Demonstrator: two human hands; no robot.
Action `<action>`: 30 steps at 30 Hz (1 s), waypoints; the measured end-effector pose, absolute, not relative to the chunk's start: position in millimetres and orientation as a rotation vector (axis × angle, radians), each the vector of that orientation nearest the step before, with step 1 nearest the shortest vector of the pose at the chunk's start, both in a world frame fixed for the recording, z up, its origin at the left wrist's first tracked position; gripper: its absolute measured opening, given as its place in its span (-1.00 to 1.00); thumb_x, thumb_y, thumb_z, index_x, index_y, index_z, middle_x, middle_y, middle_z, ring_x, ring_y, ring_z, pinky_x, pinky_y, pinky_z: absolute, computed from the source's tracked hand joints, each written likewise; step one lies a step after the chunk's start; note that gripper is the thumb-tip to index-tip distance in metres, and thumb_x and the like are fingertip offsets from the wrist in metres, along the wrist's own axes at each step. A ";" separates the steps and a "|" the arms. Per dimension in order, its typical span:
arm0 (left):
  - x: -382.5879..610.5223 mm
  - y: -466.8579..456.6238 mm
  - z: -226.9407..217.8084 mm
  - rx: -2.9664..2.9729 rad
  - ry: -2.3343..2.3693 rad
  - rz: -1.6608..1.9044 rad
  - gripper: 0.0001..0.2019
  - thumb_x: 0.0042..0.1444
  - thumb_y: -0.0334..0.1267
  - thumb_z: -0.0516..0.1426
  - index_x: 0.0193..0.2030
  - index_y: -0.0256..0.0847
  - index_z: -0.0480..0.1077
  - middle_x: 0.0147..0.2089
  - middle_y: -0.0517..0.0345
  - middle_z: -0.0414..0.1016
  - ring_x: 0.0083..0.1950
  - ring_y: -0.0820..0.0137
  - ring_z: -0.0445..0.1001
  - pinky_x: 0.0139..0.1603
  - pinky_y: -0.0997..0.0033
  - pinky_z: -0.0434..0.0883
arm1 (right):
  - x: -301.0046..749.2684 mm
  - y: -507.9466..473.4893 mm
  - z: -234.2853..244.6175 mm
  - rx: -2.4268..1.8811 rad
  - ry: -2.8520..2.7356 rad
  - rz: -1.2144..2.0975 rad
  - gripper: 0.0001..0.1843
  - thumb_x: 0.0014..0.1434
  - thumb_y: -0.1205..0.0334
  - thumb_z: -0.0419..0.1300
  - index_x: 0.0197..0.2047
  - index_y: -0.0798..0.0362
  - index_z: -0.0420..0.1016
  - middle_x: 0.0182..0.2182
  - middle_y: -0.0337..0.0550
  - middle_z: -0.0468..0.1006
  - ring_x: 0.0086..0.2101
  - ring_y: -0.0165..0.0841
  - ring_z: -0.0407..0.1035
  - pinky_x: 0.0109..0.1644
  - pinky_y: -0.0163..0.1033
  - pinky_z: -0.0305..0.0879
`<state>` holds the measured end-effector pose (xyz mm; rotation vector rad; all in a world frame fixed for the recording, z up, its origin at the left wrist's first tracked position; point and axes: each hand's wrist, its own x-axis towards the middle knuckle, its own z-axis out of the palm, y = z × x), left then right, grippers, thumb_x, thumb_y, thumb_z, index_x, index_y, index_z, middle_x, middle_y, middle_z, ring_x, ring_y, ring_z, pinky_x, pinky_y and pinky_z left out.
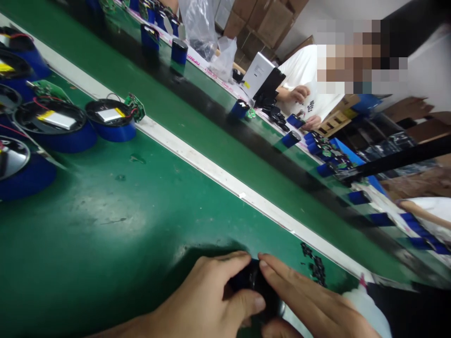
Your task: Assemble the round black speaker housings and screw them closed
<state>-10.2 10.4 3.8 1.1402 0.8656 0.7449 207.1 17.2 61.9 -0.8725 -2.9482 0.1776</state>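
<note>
At the lower middle, a dark cylindrical housing (269,293), blue toward the left and glossy black toward the right, is between my two hands. My left hand (214,293) is closed around its blue side, with the thumb along the near side. Across the black end lie the straight, close-set fingers of my right hand (303,295), pressing on it. Much of the housing is hidden by my fingers. Small black parts (315,265) lie in a pile just beyond my right hand.
At the left stand several blue housings (112,124) with batteries, wires and green circuit boards. A pale rail (197,157) separates my green tabletop (105,244) from a green conveyor belt (218,126). A white squeeze bottle (368,305) is at lower right. A co-worker (299,70) sits across.
</note>
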 end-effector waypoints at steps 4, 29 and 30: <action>-4.4 5.4 3.9 1.054 0.853 0.703 -0.78 0.18 -0.29 0.08 -0.11 -0.26 0.48 -0.32 0.14 0.49 -0.35 0.35 0.56 -0.34 0.44 0.55 | 197.8 18.6 63.5 -0.914 -2.923 0.098 -0.63 0.37 0.33 0.04 0.18 0.27 0.41 0.02 0.18 0.57 -0.04 -0.16 0.53 0.08 -0.24 0.47; -4.9 -7.2 -6.1 1.304 0.817 0.843 -0.65 0.11 -0.59 0.01 0.01 -0.34 0.38 -0.24 0.06 0.52 -0.31 0.31 0.59 -0.28 0.36 0.54 | 189.1 11.5 68.6 -1.188 -2.718 0.280 -0.45 0.10 0.22 0.40 0.15 0.13 0.45 0.04 -0.13 0.59 -0.04 -0.30 0.54 0.09 -0.43 0.42; -4.7 -7.1 -6.3 1.303 0.815 0.844 -0.67 0.10 -0.59 0.01 -0.01 -0.34 0.38 -0.24 0.06 0.52 -0.32 0.30 0.59 -0.29 0.36 0.54 | 188.0 11.6 68.8 -1.178 -2.723 0.263 -0.48 0.13 0.22 0.38 0.14 0.14 0.46 0.04 -0.11 0.59 -0.05 -0.30 0.55 0.09 -0.43 0.41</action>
